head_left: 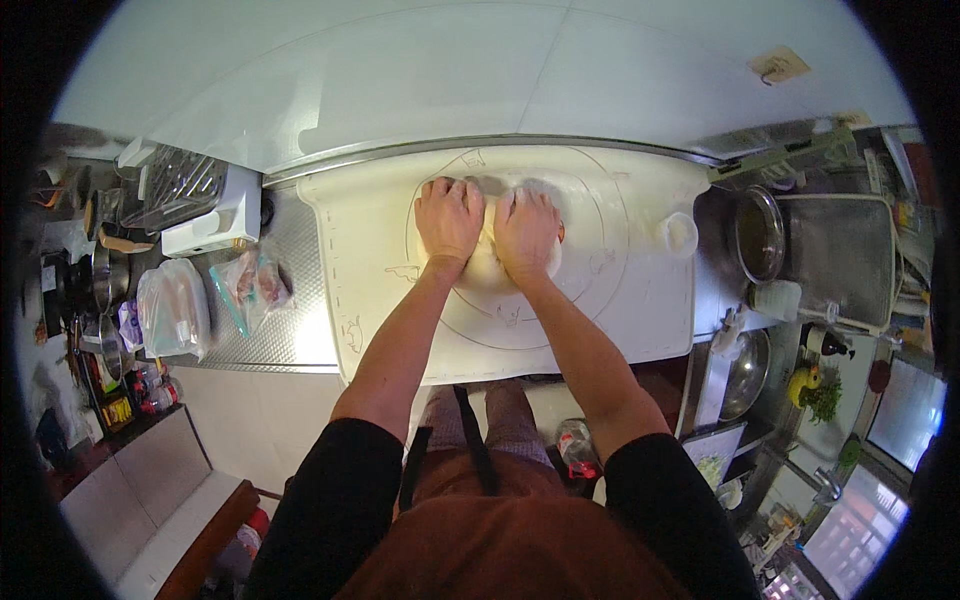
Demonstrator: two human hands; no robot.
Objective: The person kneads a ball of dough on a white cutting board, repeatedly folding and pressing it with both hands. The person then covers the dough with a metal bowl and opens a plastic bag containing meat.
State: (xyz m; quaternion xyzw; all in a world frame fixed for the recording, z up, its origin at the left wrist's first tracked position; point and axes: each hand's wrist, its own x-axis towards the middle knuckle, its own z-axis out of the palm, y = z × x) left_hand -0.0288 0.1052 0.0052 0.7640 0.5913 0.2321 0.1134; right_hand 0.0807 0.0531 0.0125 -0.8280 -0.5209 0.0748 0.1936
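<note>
A pale lump of dough (pixel 484 274) rests on a large cream kneading mat (pixel 640 325) printed with circles and small drawings. My left hand (pixel 449 222) presses on the dough's left side, its fingers curled over the far edge. On the other side, my right hand (pixel 527 236) bears down in the same way, fingers bent around the dough. Both arms reach straight forward, and the hands cover much of the lump. A small orange-red spot shows beside my right hand; what it is I cannot make out. Near the mat's right edge stands a small white round container (pixel 680 235).
On the metal counter at left lie a filled plastic bag (pixel 174 308) and a zip bag (pixel 250 288), near a white appliance (pixel 212 215). At right are a metal basin (pixel 760 235), a rack (pixel 838 255) and a steel bowl (pixel 746 375). A wall (pixel 420 75) closes the back.
</note>
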